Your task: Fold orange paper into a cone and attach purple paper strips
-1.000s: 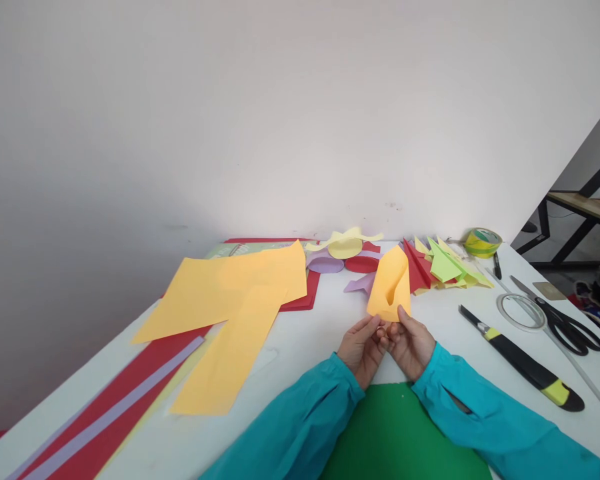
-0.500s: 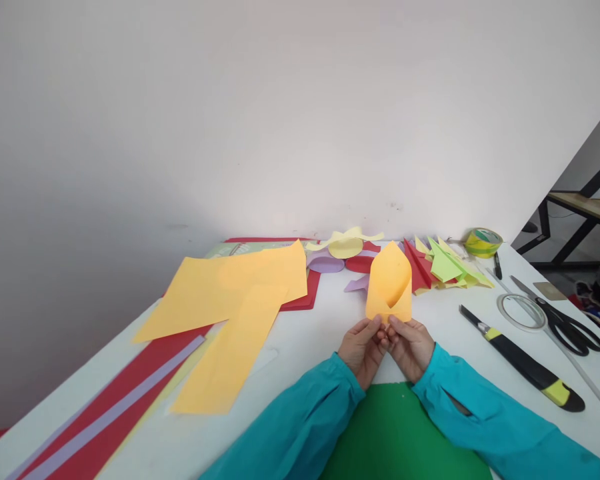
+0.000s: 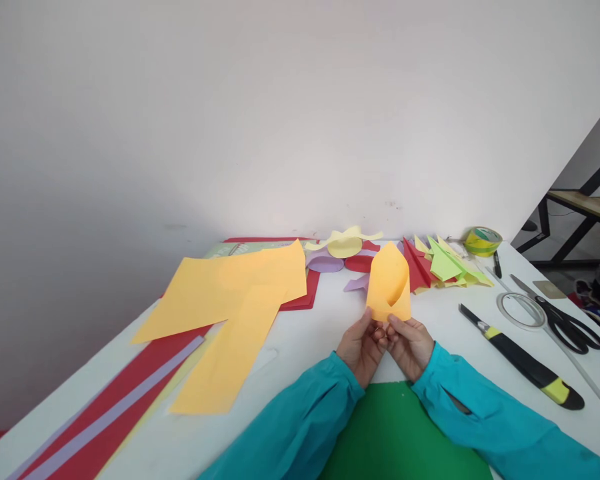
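Steadying and shaping the base of a curled orange paper piece looks like the step in hand. It stands upright over the middle of the desk, pointed end up, with a V-shaped opening at its front; whether its underside touches the desktop cannot be told. The left hand is closed in a light pinch, its thumb at the lower left corner; the right hand pinches just as lightly, its thumb pressing near the middle of the bottom band. The curled fingers of both meet beneath the paper.

I judge that the next move calls for an even, gentle grip, one hand keeping the curl aligned while the other adjusts the band, since too hard a squeeze could crease it. The transparent tape roll and scissors lie well to the right, untouched.
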Available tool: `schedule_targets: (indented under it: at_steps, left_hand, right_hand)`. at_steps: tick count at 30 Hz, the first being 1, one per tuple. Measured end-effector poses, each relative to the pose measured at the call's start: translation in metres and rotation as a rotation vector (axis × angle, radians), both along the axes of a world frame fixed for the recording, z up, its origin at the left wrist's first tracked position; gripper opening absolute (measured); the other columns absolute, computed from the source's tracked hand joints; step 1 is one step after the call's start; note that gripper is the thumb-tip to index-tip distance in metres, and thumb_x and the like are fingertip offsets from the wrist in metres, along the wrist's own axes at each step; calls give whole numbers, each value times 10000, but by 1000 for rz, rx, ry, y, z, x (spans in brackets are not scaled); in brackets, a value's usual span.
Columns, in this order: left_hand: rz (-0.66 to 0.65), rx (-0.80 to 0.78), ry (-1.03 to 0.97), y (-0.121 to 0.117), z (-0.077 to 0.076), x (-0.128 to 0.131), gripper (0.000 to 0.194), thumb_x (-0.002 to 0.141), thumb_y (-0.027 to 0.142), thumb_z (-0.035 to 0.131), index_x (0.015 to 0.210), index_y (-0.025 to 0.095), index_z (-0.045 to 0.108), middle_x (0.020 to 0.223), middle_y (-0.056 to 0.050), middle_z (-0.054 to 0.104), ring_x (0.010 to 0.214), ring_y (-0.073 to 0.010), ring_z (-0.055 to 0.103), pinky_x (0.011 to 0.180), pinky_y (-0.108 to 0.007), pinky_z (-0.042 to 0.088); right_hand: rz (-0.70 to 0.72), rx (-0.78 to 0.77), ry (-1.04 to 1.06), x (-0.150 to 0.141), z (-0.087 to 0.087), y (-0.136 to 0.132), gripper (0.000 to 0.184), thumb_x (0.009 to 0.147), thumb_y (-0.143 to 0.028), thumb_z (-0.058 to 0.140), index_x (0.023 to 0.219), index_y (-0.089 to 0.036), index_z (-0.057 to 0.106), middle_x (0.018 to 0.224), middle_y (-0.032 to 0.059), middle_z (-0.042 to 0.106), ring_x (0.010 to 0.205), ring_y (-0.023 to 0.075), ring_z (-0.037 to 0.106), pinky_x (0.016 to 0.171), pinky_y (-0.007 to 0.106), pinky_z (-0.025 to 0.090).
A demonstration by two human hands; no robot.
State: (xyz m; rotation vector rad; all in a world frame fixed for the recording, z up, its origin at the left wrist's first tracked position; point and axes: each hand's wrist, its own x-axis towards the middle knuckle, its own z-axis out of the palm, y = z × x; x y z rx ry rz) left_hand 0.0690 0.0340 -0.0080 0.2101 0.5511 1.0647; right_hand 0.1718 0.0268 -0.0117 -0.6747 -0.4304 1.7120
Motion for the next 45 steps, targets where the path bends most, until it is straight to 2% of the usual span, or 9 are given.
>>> schedule_targets:
  at_steps: [4,8,14,24,27,30,34,45]
  left_hand:
    - [-20,3,-5,1,-3,-1,337,856,231,477,594,54,594,470,-30,530,474,-81,560,424,-128,461]
    - [-28,-9,-8,1,-6,-1,281,843,230,499,660,45,603,455,-19,505,508,-109,586,412,-132,452]
    - [-21,-26,8,0,-2,-1,299,855,210,475,636,45,595,467,-20,504,506,-96,576,416,-125,454]
    - [-15,13,39,-2,-2,0,271,824,214,529,614,60,604,469,-17,514,494,-81,558,437,-128,453]
    - [-4,38,32,-3,-3,0,229,770,215,597,606,57,616,478,-20,529,500,-83,557,438,-136,443]
    - [26,105,77,-5,-2,2,156,649,185,710,597,61,631,504,-26,567,534,-90,569,456,-141,436]
    - [57,141,152,-6,-2,5,194,520,171,794,551,71,631,512,-34,602,520,-79,554,452,-145,415]
    - [104,96,187,-7,3,9,265,447,197,830,476,83,594,453,-14,574,449,-58,522,404,-145,386]
  right_hand:
    - [31,19,-22,1,-1,1,229,599,-274,777,549,-85,658,449,9,592,491,138,621,474,216,523]
    - [54,19,-38,2,-2,1,252,618,-296,763,639,-55,691,467,37,624,480,149,624,470,233,527]
    - [57,27,-22,2,-2,1,248,626,-308,757,635,-68,693,499,43,646,493,153,631,460,231,526]
    - [46,21,-6,3,-4,2,246,651,-308,742,625,-72,677,475,24,619,471,150,621,444,241,520]
    - [48,23,-6,2,-3,2,254,638,-312,750,622,-69,675,458,18,604,470,148,616,444,242,520]
    - [42,24,-6,1,-3,2,256,627,-314,758,618,-72,676,446,15,597,463,145,608,469,258,532]
    - [29,31,-7,0,-5,2,244,628,-307,758,582,-87,663,426,5,579,459,139,598,498,275,542]
    - [2,30,-22,-1,-5,1,262,579,-298,786,504,-98,634,424,4,572,435,127,572,445,251,520]
